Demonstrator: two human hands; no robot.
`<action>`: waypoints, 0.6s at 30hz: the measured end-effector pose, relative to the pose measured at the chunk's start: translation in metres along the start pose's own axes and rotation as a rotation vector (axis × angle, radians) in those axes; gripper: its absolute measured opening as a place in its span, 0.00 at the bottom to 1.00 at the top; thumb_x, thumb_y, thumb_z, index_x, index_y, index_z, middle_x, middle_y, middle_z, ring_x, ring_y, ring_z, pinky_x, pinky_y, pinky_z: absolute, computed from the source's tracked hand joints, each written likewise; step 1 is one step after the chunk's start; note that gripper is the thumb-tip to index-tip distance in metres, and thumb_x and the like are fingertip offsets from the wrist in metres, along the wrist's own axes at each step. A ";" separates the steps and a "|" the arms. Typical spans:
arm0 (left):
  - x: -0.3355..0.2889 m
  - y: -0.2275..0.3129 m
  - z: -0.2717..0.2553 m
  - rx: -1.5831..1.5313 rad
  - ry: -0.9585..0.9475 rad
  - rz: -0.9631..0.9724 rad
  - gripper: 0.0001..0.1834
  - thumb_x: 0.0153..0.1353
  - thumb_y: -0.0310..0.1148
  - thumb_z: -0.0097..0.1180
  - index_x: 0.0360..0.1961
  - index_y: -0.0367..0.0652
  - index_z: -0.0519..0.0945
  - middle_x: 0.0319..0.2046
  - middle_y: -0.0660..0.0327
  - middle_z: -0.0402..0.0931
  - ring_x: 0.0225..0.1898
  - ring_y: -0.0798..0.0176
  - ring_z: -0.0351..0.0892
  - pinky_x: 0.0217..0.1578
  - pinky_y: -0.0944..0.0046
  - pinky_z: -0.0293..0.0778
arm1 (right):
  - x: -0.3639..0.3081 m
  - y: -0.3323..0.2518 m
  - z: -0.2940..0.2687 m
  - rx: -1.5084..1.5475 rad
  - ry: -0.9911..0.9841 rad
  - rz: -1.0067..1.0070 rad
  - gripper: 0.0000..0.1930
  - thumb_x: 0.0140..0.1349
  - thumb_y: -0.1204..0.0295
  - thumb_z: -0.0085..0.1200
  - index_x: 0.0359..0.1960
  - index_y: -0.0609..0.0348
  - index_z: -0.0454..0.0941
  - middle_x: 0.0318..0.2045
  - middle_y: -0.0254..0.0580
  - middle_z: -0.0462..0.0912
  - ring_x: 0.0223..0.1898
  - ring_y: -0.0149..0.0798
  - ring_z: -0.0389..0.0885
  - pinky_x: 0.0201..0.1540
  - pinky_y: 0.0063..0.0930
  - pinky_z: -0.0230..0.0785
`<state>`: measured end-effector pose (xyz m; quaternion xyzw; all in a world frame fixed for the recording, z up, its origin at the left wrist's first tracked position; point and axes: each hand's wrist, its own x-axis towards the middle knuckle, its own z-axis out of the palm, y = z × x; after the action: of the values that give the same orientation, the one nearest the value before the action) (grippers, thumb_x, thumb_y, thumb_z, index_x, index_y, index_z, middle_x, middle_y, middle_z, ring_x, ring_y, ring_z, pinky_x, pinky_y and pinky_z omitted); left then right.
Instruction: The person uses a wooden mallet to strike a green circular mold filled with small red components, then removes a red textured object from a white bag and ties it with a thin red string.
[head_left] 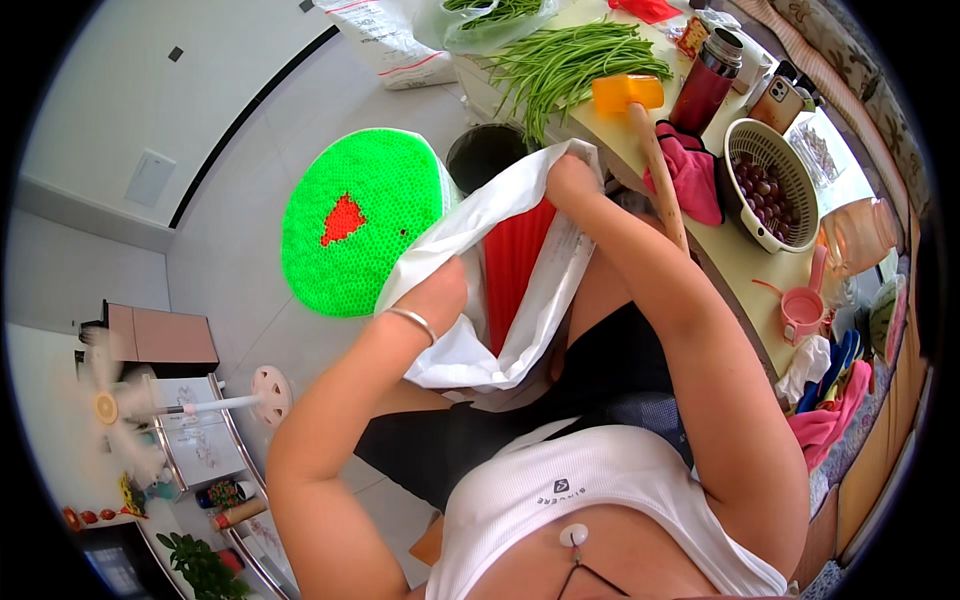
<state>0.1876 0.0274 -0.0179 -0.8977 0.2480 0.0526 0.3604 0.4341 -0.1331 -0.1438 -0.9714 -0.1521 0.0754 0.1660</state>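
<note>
A white bag (440, 352) stands open between my knees, with long red straw-like sticks (515, 260) inside. My left hand (438, 293) is closed on the bag's near-left rim, a bracelet at its wrist. On the far right rim my right hand (572, 182) grips the bag; its fingers are partly hidden by the folds. Left of the bag stands a large round bundle of green tubes (375, 200), packed end-up in a pale wrapping, with a patch of red tubes (344, 219) among them. One small dark hole shows near its right side.
A dark bucket (487, 157) stands behind the bag. On the right table lie green stalks (570, 65), an orange-headed mallet (640, 98), a red thermos (708, 82), a basket of grapes (748, 130) and a pink cup (803, 312). A fan (270, 396) is at left.
</note>
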 end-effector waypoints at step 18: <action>-0.090 0.028 0.002 -0.360 0.193 -0.120 0.06 0.47 0.31 0.53 0.22 0.40 0.80 0.25 0.57 0.68 0.36 0.55 0.73 0.49 0.58 0.71 | -0.020 -0.049 0.047 -0.244 0.179 -0.653 0.15 0.52 0.62 0.54 0.38 0.53 0.86 0.41 0.44 0.85 0.55 0.46 0.76 0.62 0.37 0.61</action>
<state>0.0958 0.0481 -0.0121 -0.9617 0.2140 -0.0115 0.1712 0.3924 -0.0810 -0.1689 -0.8869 -0.4473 -0.0858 0.0768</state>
